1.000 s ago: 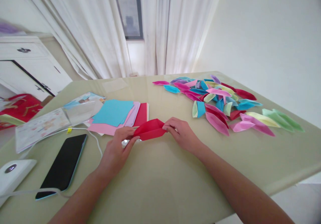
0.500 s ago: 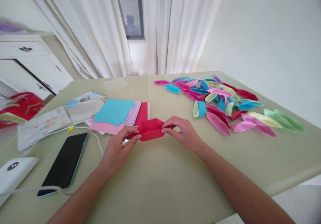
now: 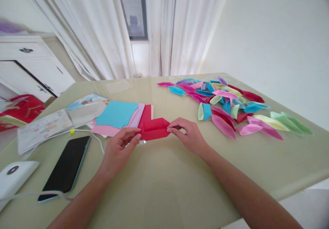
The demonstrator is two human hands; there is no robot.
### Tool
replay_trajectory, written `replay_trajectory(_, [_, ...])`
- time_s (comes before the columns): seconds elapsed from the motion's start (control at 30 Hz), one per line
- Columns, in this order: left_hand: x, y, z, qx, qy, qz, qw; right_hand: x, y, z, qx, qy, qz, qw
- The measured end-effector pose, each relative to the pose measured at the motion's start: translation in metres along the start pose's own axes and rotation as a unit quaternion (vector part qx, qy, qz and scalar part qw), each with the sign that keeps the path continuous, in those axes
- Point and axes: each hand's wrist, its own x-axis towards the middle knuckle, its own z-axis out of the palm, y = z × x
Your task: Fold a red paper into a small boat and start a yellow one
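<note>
A folded red paper boat [image 3: 155,133] is held up between my two hands, a raised fold showing along its far side. My left hand [image 3: 119,148] pinches its left end between thumb and fingers. At the other end, my right hand [image 3: 186,135] grips the pointed tip the same way. Just beyond my left hand lie loose square sheets of blue paper [image 3: 117,114], with pink, lilac and red paper [image 3: 146,114] under and beside them.
To the right spreads a heap of folded paper pieces [image 3: 223,97] in many colours. On the left are a black phone [image 3: 65,165], a white device [image 3: 16,177], a white cable [image 3: 99,140] and picture booklets [image 3: 45,128]. The table's right edge [image 3: 303,186] borders the floor.
The red paper boat has shifted slightly away from me and its left end has moved a little left, along with my left hand. Both hands keep their pinch.
</note>
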Motion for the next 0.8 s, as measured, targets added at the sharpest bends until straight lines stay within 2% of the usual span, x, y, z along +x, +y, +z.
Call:
replay_trajectory(0.33, [0.0013,0.0093,-0.0034,0.0,-0.03,-0.003,1.0,0.0003,0.0004,-0.0024,0.006,0.005,0.014,1.0])
replay_trajectory(0.6, [-0.0026,0.0102,-0.0037,0.018,-0.001,0.009,1.0,0.0,-0.0054,-0.0027,0.0,-0.002,0.017,1.0])
replay_trajectory(0.8, [-0.0039,0.0037,-0.0058,0.063,0.045,0.012,0.997,-0.0006,-0.0074,-0.002,-0.012,-0.011,0.017,1.0])
